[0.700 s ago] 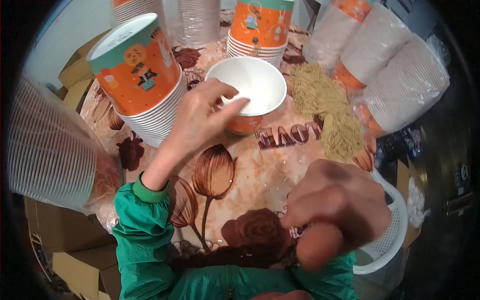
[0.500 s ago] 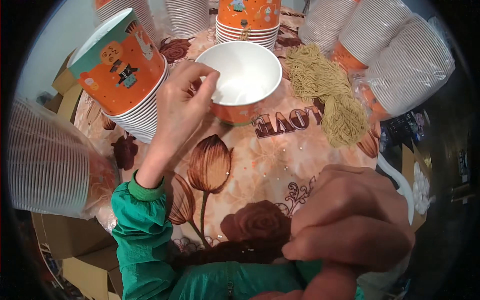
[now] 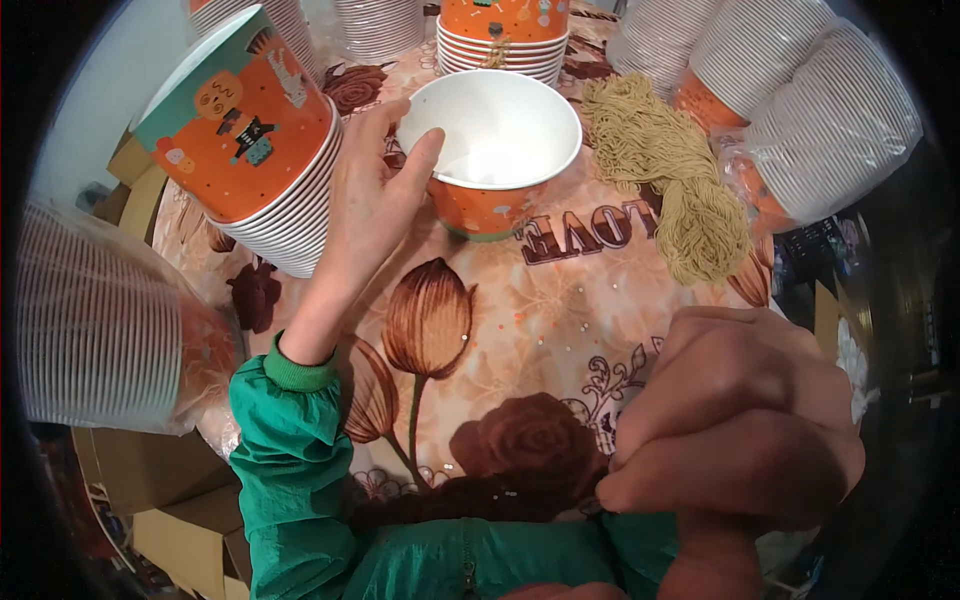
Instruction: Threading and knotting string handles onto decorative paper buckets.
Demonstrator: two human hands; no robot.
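Flowered desk (image 3: 540, 330) on my feed — an orange bowl (image 3: 495, 155) stands beyond the middle, my left hand (image 3: 372, 190) at its left rim, thumb and fingers spread. My right hand (image 3: 735, 410) is fisted, its inside hidden.

From my remote view, the lettering I can make out is one short word (image 3: 590, 232) in dark maroon capitals, printed on the peach-coloured floral tablecloth (image 3: 540, 310), right of centre in the frame's upper half.
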